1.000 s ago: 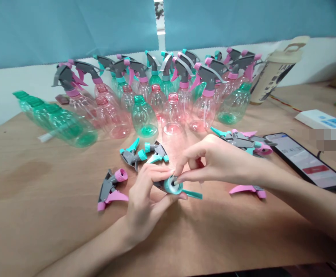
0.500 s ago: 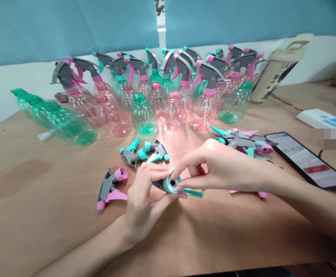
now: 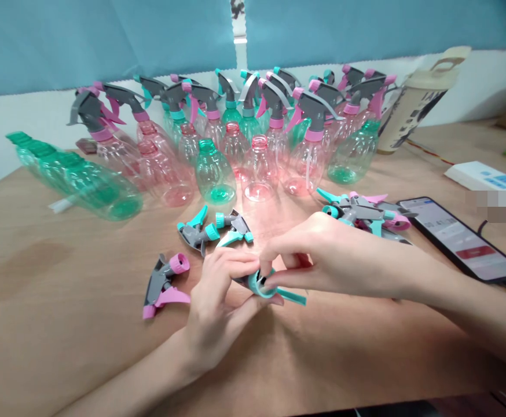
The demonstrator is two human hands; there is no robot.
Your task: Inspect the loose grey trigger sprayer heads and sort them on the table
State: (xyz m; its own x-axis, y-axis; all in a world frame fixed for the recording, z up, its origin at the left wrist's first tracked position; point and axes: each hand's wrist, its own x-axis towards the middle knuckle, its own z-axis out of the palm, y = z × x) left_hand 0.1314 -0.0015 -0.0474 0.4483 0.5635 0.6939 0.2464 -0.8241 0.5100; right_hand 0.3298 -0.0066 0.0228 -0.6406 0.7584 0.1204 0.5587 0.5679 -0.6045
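Note:
My left hand (image 3: 216, 295) is closed around a grey and teal trigger spray head, its teal collar (image 3: 262, 288) facing up towards me. The teal trigger (image 3: 292, 296) sticks out to the right below my fingers. My right hand (image 3: 322, 252) pinches at the collar's mouth, thumb and forefinger tips at its rim. Whatever small part lies between those fingertips is hidden. Just behind my left hand lie two teal and grey spray heads (image 3: 196, 233). A pink and grey spray head (image 3: 164, 286) rests to the left.
Rows of pink and green bottles (image 3: 259, 174), many topped with spray heads, stand along the back. Leaning green bottles (image 3: 101, 185) are at left. A pile of spray heads (image 3: 361, 211), a phone (image 3: 457, 237), a white box (image 3: 483, 175) and a tumbler (image 3: 413, 107) occupy the right.
My right thumb and forefinger have moved further into the collar's mouth. The white ring seen inside it before is now mostly covered, and a dark inside shows. The view has shifted slightly.

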